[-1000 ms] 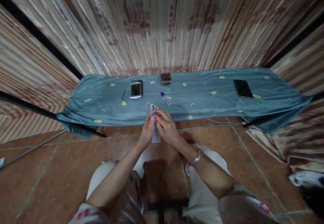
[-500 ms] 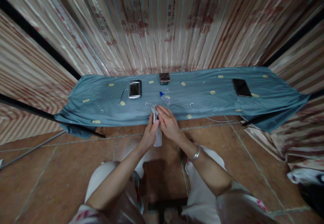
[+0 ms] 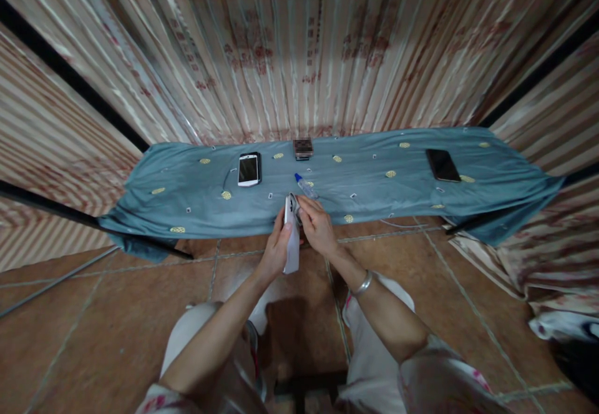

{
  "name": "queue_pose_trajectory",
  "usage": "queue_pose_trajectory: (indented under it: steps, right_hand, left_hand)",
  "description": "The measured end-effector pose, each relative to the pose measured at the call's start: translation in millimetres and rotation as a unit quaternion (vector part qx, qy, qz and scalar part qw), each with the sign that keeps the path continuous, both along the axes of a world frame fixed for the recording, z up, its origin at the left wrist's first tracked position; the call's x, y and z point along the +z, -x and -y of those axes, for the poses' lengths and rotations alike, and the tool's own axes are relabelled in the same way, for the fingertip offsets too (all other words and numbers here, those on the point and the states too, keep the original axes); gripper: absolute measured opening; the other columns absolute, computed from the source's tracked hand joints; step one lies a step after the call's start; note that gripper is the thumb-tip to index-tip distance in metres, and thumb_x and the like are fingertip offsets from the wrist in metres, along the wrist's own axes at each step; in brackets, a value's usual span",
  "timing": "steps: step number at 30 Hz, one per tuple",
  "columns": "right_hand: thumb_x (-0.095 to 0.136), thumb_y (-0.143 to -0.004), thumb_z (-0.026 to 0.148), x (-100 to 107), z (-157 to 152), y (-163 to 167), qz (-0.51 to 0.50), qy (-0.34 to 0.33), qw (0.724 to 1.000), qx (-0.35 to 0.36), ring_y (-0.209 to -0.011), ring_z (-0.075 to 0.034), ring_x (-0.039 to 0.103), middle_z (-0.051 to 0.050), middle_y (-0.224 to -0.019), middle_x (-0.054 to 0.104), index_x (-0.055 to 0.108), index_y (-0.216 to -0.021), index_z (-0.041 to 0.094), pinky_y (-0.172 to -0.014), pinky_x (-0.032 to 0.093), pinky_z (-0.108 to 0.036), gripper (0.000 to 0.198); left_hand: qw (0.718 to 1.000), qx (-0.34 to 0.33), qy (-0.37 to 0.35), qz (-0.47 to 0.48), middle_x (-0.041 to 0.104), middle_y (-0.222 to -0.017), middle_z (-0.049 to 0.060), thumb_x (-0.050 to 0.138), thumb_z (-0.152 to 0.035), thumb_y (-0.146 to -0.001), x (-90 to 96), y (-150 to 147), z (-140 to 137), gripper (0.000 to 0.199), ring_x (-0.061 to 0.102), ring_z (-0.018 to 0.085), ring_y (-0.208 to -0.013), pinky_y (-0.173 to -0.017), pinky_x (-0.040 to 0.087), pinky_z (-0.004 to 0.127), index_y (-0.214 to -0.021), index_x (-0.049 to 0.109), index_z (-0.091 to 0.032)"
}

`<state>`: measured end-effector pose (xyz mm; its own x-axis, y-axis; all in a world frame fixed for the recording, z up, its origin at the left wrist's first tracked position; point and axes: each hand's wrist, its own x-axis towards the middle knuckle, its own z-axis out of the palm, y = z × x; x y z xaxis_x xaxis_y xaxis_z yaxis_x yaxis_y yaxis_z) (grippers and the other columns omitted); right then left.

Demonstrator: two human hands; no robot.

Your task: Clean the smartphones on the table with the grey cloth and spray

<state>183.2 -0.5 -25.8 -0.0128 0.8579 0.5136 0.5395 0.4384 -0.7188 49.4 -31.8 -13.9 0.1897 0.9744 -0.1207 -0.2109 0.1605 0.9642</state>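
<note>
At the near edge of the blue cloth [image 3: 248,215], a white phone [image 3: 292,250] is clasped by the left hand [image 3: 276,248], apparently to be kept steady while its camera end is met by the right hand [image 3: 319,225], whose grip cannot be told.

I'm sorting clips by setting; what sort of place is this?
Likely a curtained-off corner indoors, perhaps in a home: striped curtains hang on three sides, a narrow cloth-covered table stands in front, and a brown tiled floor shows below.
</note>
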Motion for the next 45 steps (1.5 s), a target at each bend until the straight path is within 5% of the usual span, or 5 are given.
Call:
queue_pose_trajectory:
  steps: [10, 17, 24, 32, 45]
  right_hand:
    - [0.041, -0.093, 0.024, -6.2, -8.9, -3.2, -0.063, 0.071, 0.995, -0.007, -0.112, -0.022, 0.063, -0.01, -0.118, 0.07, 0.067, -0.119, 0.019, -0.098, 0.047, -0.036, 0.038]
    - [0.04, -0.092, 0.024, 2.0, -2.1, 6.4, -0.07, 0.147, 0.987, -0.01, -0.063, -0.018, 0.062, -0.001, -0.067, 0.065, 0.071, -0.099, 0.02, -0.065, 0.048, -0.027, 0.032]
    - [0.039, -0.093, 0.02, 15.9, 5.7, 9.9, -0.004, 0.104, 0.995, -0.003, -0.083, -0.02, 0.064, -0.006, -0.086, 0.069, 0.068, -0.089, 0.02, -0.078, 0.05, -0.03, 0.029]
    - [0.04, -0.092, 0.02, 13.5, 9.9, 9.2, 0.036, 0.033, 0.999, -0.015, -0.114, -0.026, 0.06, -0.014, -0.12, 0.068, 0.067, -0.111, 0.018, -0.102, 0.044, -0.043, 0.034]
    - [0.044, -0.09, 0.023, 24.4, 38.2, 29.0, 0.011, 0.128, 0.99, 0.062, -0.063, -0.015, 0.054, 0.001, -0.066, 0.062, 0.072, -0.088, 0.017, -0.062, 0.037, -0.023, 0.029]
  left_hand:
    - [1.0, 0.012, 0.014, -0.025, 0.056, -0.138, 0.009, 0.061, -0.053, -0.082, 16.0, 1.9, 4.3, 0.068, 0.065, 0.025, -0.102, -0.072, 0.061, 0.033, -0.143, 0.044, -0.028]
    - [0.998, 0.05, 0.036, 0.002, 0.068, -0.12, 0.011, 0.062, -0.054, -0.082, 28.6, 3.2, -4.9, 0.073, 0.069, 0.024, -0.091, -0.072, 0.06, 0.034, -0.143, 0.044, -0.019]
    - [0.994, 0.104, 0.019, 0.005, 0.07, -0.118, 0.009, 0.063, -0.051, -0.081, 34.4, 6.0, -11.6, 0.053, 0.066, 0.026, -0.105, -0.086, 0.056, 0.034, -0.122, 0.063, -0.018]
    - [0.98, 0.129, 0.103, 0.113, 0.074, -0.089, 0.007, 0.059, -0.048, -0.085, 32.7, 1.1, -13.6, 0.042, 0.07, 0.02, -0.079, -0.072, 0.056, 0.029, -0.107, 0.065, -0.013]
    - [0.964, 0.152, 0.087, 0.199, 0.073, -0.082, 0.006, 0.05, -0.051, -0.089, 37.7, 29.3, -28.7, 0.048, 0.071, 0.02, -0.072, -0.071, 0.056, 0.033, -0.116, 0.06, -0.013]
